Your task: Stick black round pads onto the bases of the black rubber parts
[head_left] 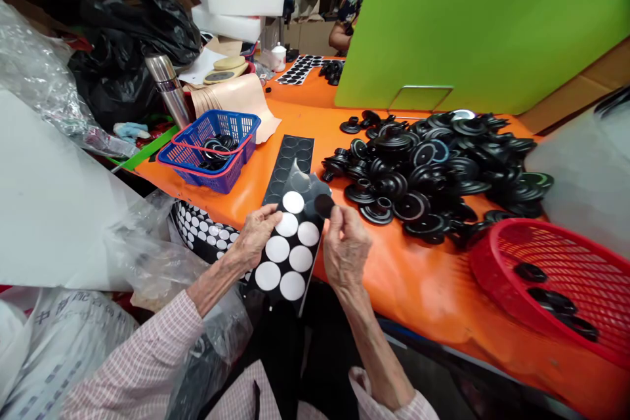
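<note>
My left hand [256, 235] grips the left edge of a black sheet of round stickers [296, 238], which shows white circles in rows. The sheet tilts over the table's front edge, and a clear backing film [301, 182] curls up at its far end. Between the thumb and fingertips of my right hand [347, 246] is a black round sticker [323, 205], held beside the sheet's upper right edge. Beyond the sheet, another dark sheet with circle outlines [291, 161] lies on the orange tabletop [378, 269].
Black round plastic parts [423, 170] are heaped at the right. A red basket [497, 262] holds several black pieces. To the left stand a blue basket [231, 174] and a steel thermos [170, 92]. A green board [467, 26] rises behind the heap; another person's arm [339, 36] shows beside it.
</note>
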{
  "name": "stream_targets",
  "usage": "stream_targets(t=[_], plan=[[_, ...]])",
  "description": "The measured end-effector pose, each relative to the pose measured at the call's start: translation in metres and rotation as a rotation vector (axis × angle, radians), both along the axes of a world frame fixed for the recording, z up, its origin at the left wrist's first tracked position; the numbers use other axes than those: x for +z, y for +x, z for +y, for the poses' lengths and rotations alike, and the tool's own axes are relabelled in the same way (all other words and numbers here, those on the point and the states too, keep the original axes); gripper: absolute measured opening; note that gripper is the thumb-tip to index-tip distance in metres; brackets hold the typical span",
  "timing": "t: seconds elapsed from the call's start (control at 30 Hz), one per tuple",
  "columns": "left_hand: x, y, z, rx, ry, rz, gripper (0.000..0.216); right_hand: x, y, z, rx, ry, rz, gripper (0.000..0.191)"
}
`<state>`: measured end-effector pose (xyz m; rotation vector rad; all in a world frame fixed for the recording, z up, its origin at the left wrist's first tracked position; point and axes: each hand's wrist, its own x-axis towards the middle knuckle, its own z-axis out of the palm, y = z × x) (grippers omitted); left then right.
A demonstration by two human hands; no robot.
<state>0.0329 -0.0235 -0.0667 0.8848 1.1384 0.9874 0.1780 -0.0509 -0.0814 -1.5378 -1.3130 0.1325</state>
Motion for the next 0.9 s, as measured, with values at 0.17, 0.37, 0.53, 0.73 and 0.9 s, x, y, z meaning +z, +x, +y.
stream_targets(t=[0.17,0.37,0.53,0.73,0.9], plan=[[0.020,0.000,0.012,0.271,0.306,0.560,0.036,0.009,0.016,-0.021,0.047,0.056,-0.013,0.024],[0.042,0.021,-0.003,-0.359,0.018,0.259,0.027,0.005,0.004,-0.050,0.259,0.052,-0.020,0.026],[0.045,0.049,-0.003,-0.406,0.047,0.199,0.019,0.006,0.021,-0.057,0.191,-0.136,0.510,0.026],[0.044,0.111,0.015,-0.378,0.610,0.893,0.020,0.005,0.053,-0.059,-0.124,-0.024,0.650,0.029],[0.017,0.162,0.036,-0.473,0.771,0.950,0.021,0.007,0.078,-0.085,-0.056,-0.094,0.590,0.029]])
